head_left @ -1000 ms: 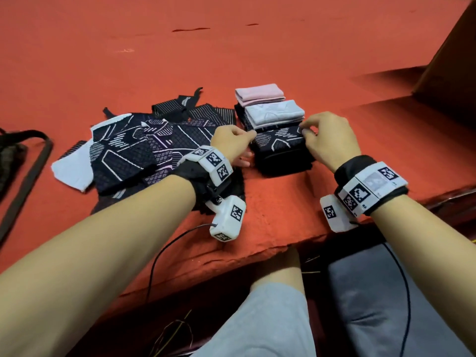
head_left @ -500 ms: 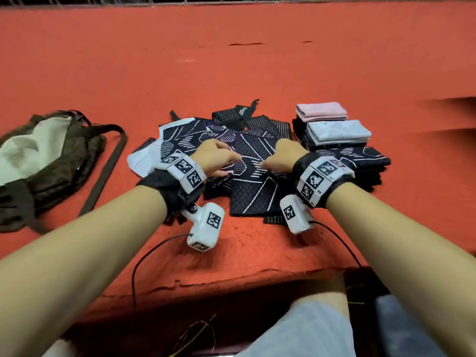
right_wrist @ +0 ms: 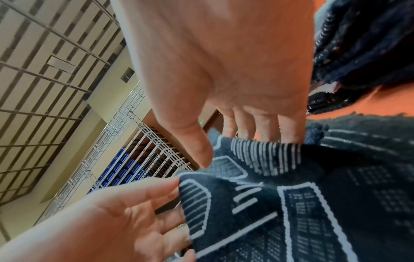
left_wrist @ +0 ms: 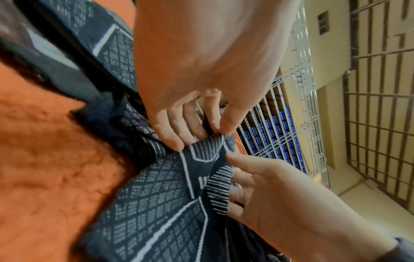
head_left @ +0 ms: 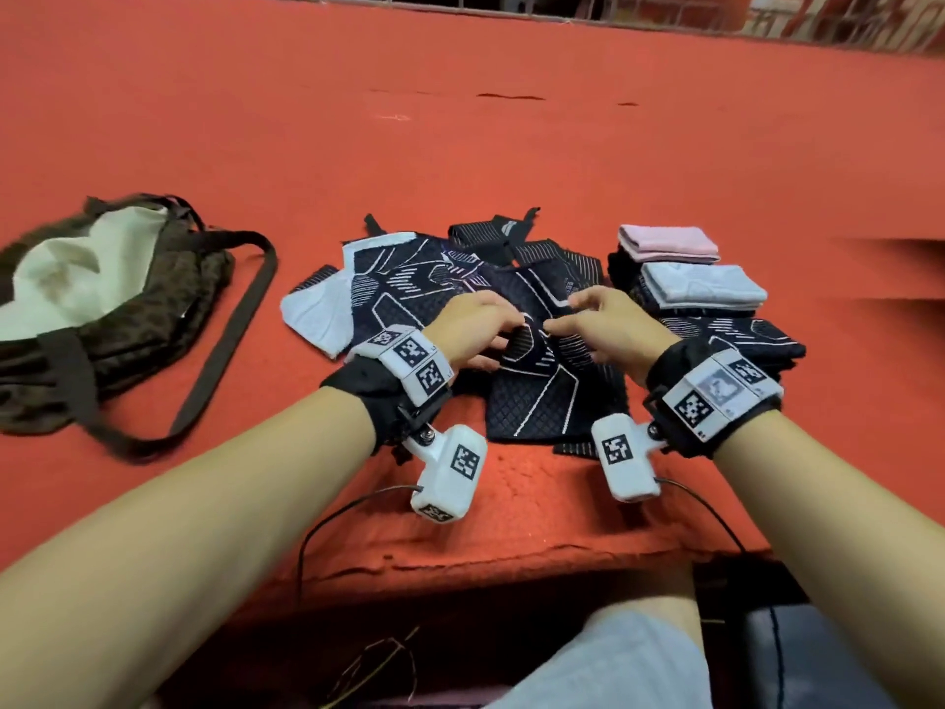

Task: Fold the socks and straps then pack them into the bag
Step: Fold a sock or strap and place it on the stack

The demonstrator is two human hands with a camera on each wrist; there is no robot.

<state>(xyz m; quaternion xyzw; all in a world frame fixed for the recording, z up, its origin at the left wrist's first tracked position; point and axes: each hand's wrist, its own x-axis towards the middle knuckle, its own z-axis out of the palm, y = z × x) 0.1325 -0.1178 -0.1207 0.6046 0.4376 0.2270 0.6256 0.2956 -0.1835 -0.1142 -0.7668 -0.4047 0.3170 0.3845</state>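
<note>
Pinching one edge of a dark sock [head_left: 542, 391], the left hand [head_left: 473, 332] and right hand [head_left: 608, 330] lifted it off the loose pile. Folded socks [head_left: 700, 284] sat stacked just right; the bag [head_left: 102, 299] lay well left on red carpet [head_left: 511, 145].

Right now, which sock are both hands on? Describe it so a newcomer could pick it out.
On the red carpeted ledge, between the brown bag at left and the folded stack at right, lies a loose pile. The navy patterned sock tops its near edge, under the left hand and right hand. Unlike its neighbours, its upper edge is lifted.
</note>
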